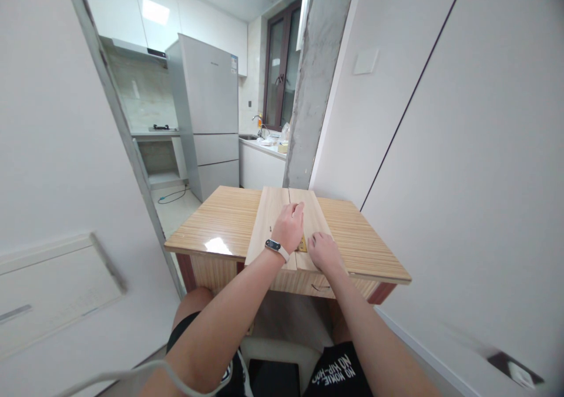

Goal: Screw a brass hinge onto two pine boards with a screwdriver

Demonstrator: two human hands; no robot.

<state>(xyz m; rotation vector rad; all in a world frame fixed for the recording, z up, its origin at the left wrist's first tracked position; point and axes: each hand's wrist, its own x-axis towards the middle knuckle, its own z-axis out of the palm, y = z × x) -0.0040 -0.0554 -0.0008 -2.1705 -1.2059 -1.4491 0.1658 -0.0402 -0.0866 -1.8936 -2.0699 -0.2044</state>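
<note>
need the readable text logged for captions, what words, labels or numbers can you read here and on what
"NO HOME NO HIP-HOP", upside down, white print on the black shorts.
Brand mark on the tall grey fridge: too small to read.
Blue and white sticker on the fridge's upper corner: too small.
Black smart band screen: nothing legible.
</note>
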